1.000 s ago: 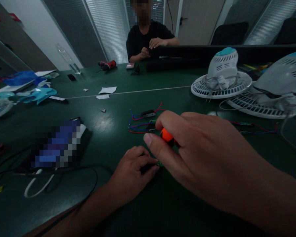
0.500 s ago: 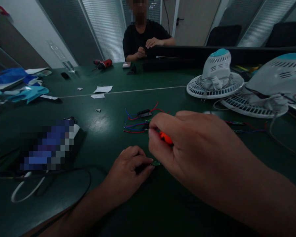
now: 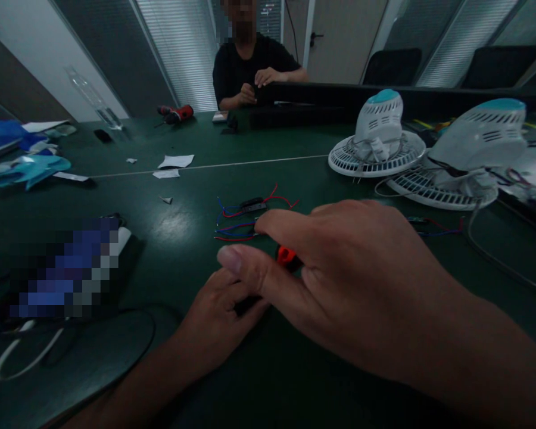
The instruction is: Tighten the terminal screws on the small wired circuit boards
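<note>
My right hand point(image 3: 339, 268) is closed round an orange-handled tool point(image 3: 286, 256), probably a small screwdriver, held upright over the green table point(image 3: 295, 173). My left hand point(image 3: 218, 316) rests on the table just below it, fingers pinched on a small dark part that is mostly hidden. Just beyond my hands lie small black parts with red and blue wires point(image 3: 245, 214).
Two white fan housings point(image 3: 377, 137) point(image 3: 464, 155) lie on their grilles at the right, with loose cables. A dark device point(image 3: 62, 268) and black and white cables sit at the left. Paper scraps point(image 3: 174, 164) and a red tool point(image 3: 176, 113) lie farther back. A person in black sits opposite.
My right thumb has stretched out to the left over the left hand, and the orange tool has shifted slightly left. The view has panned a little to the right.
</note>
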A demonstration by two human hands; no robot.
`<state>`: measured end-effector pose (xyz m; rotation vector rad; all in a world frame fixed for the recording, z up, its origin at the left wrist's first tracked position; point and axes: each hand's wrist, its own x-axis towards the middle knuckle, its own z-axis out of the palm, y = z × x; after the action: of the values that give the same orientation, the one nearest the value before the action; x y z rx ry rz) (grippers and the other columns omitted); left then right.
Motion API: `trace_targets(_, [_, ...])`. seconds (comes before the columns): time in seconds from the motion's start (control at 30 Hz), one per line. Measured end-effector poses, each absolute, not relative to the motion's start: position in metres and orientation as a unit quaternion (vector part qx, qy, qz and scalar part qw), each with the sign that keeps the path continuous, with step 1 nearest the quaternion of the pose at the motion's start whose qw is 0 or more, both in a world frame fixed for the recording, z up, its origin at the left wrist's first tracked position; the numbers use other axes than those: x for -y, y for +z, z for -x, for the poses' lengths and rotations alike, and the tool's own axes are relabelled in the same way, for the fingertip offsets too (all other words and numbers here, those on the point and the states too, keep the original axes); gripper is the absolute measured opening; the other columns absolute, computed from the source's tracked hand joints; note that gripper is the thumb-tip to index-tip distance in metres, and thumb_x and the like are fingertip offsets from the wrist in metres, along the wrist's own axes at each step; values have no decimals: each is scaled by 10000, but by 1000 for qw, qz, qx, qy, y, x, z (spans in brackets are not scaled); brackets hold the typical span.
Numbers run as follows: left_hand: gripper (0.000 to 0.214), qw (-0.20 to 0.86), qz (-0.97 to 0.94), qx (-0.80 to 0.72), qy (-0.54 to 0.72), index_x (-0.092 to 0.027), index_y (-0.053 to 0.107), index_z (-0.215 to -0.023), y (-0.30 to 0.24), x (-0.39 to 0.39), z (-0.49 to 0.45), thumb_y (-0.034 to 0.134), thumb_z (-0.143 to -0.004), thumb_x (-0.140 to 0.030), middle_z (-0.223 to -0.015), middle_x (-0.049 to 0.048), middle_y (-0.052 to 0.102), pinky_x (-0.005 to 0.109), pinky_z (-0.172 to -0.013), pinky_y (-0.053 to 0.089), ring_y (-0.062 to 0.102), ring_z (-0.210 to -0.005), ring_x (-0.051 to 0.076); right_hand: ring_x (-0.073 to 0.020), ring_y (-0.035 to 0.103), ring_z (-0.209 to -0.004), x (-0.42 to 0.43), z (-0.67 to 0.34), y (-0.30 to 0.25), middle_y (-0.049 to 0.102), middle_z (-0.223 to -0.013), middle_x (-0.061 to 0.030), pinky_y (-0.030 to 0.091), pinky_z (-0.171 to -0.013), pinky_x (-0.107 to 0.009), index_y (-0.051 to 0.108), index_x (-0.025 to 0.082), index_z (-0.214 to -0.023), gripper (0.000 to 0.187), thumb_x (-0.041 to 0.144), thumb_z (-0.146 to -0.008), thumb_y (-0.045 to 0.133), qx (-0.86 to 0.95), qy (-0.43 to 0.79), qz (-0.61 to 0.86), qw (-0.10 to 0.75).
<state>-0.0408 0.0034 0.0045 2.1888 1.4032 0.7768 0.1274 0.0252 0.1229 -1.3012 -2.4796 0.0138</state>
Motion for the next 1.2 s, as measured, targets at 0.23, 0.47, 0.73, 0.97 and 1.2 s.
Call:
trace_targets(0.23, [168, 214, -798, -511, 236, -259, 671, -841, 5, -3, 43, 511, -791, -252, -738, 3, 622, 356, -674, 476, 565, -755, 195, -140, 432, -476, -27, -124, 121, 473, -531, 35, 209, -453, -269, 569, 258, -760, 111, 249, -804, 468, 880, 3, 448, 156])
trace_targets(0.47, [167, 186, -808, -505, 240, -262, 660, -816, 5, -3, 42, 499, -802, -218, -820, 4, 589, 327, -676, 465, 544, -776, 176, -139, 436, -512, -24, -126, 118, 477, -568, 33, 229, -450, -254, 583, 228, -834, 86, 235, -763, 535, 881, 21, 437, 182])
trace_targets(0.73, [167, 174, -810, -493, 265, -267, 654, -838, 2, -3, 43, 492, -815, -234, -874, 5, 620, 324, -704, 473, 552, -809, 182, -132, 424, -500, -26, -125, 123, 475, -545, 34, 216, -465, -261, 516, 240, -635, 239, 355, -830, 438, 883, 39, 433, 175])
trace_targets(0.97, [190, 191, -810, -506, 227, -219, 675, -832, 6, -3, 42, 491, -806, -258, -808, 29, 639, 355, -691, 471, 574, -778, 197, -129, 374, -402, -28, -125, 123, 445, -459, 27, 170, -424, -273, 566, 263, -592, 341, 396, -853, 392, 881, -7, 448, 148])
trace_targets(1.2, [209, 188, -814, -494, 241, -245, 677, -849, 5, -4, 43, 474, -811, -271, -786, 15, 616, 334, -656, 464, 554, -716, 177, -143, 492, -484, -28, -123, 119, 553, -578, 30, 254, -452, -268, 586, 222, -939, 183, 207, -775, 504, 884, 2, 434, 176])
